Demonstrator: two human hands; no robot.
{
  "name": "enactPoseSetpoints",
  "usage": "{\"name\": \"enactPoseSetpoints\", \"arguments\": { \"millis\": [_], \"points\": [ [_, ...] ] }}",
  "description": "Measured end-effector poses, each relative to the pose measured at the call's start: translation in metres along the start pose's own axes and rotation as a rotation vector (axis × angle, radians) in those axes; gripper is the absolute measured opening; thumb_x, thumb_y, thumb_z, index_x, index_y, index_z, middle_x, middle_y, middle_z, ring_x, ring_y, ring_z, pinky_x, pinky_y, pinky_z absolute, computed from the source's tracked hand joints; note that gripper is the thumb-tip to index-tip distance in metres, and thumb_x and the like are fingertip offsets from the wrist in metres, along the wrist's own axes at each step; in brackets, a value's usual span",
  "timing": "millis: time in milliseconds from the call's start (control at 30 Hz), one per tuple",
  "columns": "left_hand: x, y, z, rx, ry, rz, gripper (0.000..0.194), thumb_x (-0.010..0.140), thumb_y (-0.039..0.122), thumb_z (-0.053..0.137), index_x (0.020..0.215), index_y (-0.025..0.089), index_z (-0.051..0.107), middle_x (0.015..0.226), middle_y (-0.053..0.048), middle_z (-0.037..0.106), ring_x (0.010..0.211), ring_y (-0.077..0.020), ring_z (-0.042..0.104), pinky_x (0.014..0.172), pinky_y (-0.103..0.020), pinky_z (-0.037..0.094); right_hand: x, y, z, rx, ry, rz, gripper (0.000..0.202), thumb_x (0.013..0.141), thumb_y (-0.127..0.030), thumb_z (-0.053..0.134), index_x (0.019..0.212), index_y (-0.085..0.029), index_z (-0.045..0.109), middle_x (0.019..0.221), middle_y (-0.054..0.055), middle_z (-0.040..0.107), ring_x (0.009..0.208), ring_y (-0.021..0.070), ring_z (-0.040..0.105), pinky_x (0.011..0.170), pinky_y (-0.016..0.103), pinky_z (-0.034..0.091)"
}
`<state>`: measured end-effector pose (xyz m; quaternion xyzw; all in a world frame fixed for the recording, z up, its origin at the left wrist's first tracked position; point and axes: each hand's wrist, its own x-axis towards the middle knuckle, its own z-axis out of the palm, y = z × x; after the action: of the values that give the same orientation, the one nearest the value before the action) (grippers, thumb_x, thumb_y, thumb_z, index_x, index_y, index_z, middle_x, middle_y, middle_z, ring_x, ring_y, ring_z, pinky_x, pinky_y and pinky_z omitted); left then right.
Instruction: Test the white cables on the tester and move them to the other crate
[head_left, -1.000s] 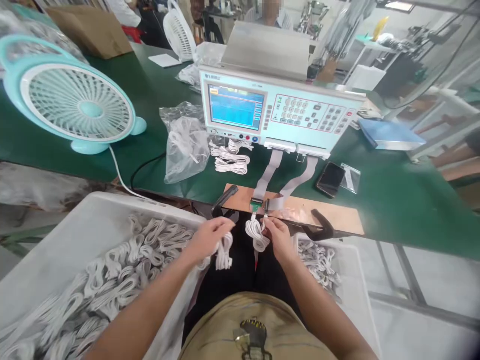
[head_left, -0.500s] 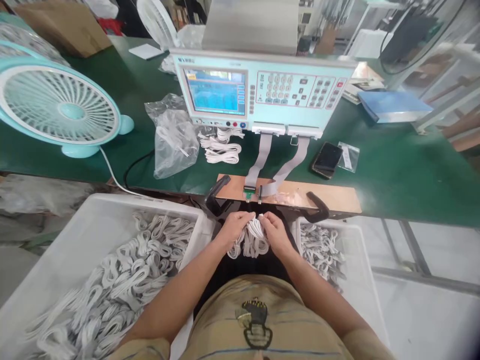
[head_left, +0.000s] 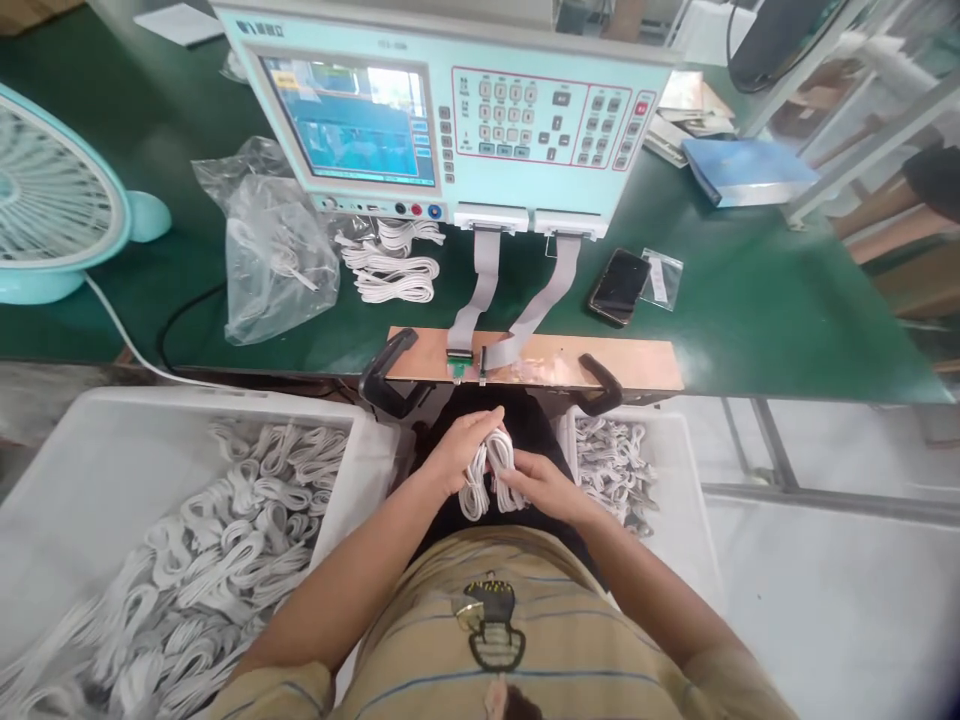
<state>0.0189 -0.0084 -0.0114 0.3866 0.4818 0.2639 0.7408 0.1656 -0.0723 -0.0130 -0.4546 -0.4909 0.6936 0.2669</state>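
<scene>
Coils shift away from the board, bunching between left hand and right hand

Below the near edge of the tabletop, the left hand curls snugly round one coil while the right hand pinches the side of another pressed against it. No cable shows at the green connector or the dark connector beside it. With loops packed so close, the likeliest mishap is a snag: one coil could pull the other's strands loose, or slip and fall between left bin and right bin. A strand catching the ribbons might also tug both connectors. Hands and loops hide the plugs and the exact count of coils, seemingly two. Glare and blur make the screen unreadable; the fan is cut off at left, the tester at top, and the contents of the bag are hard to make out.
</scene>
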Motion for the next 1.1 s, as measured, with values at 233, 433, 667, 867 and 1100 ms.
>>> {"name": "enactPoseSetpoints", "arguments": {
  "millis": [233, 433, 667, 867, 1100],
  "points": [
    [-0.039, -0.004, -0.010, 1.003, 0.209, 0.711, 0.019, 0.080, 0.036, 0.054, 0.087, 0.018, 0.059, 0.083, -0.004, 0.057, 0.079, -0.0166, 0.051, 0.074, -0.030, 0.042, 0.018, 0.024, 0.006, 0.492, 0.265, 0.066, 0.032, 0.065, -0.037, 0.070, 0.087, -0.017, 0.055, 0.072, -0.002, 0.055, 0.063, 0.0101, 0.049, 0.059, 0.022, 0.038],
    [-0.050, -0.033, 0.006, 1.357, 0.014, 0.729, 0.016, 0.079, 0.030, 0.055, 0.089, 0.018, 0.059, 0.091, -0.008, 0.055, 0.084, -0.0203, 0.048, 0.068, -0.032, 0.044, 0.025, 0.025, 0.012, 0.562, 0.389, 0.100, 0.033, 0.063, -0.038, 0.071, 0.079, -0.017, 0.052, 0.066, -0.003, 0.053, 0.059, 0.0093, 0.047, 0.055, 0.020, 0.036],
    [-0.038, -0.030, -0.005, 0.864, 0.054, 0.677, 0.015, 0.084, 0.024, 0.045, 0.083, 0.018, 0.059, 0.082, -0.006, 0.060, 0.079, -0.0168, 0.053, 0.075, -0.029, 0.041, 0.024, 0.031, 0.006, 0.378, 0.388, 0.086, 0.037, 0.073, -0.051, 0.057, 0.085, -0.016, 0.053, 0.070, 0.000, 0.052, 0.063, 0.0127, 0.051, 0.060, 0.026, 0.043],
    [-0.028, -0.023, -0.010, 0.387, 0.165, 0.408, 0.018, 0.081, 0.032, 0.049, 0.075, 0.018, 0.057, 0.068, -0.001, 0.058, 0.066, -0.0128, 0.053, 0.067, -0.024, 0.041, 0.017, 0.030, -0.005, -0.509, 0.694, -0.339, 0.054, 0.075, -0.038, 0.060, 0.122, -0.018, 0.043, 0.122, 0.015, 0.041, 0.108, 0.0249, 0.045, 0.086, 0.041, 0.042],
    [-0.016, -0.023, -0.016, 0.053, 0.176, 0.192, 0.020, 0.075, 0.036, 0.056, 0.071, 0.017, 0.054, 0.058, 0.002, 0.053, 0.054, -0.0091, 0.047, 0.056, -0.020, 0.039, 0.012, -0.010, -0.016, -0.750, 0.096, -0.598, 0.024, 0.086, -0.024, 0.046, 0.104, -0.027, 0.061, 0.095, 0.006, 0.062, 0.082, 0.0158, 0.056, 0.076, 0.030, 0.047]
  ]
}}
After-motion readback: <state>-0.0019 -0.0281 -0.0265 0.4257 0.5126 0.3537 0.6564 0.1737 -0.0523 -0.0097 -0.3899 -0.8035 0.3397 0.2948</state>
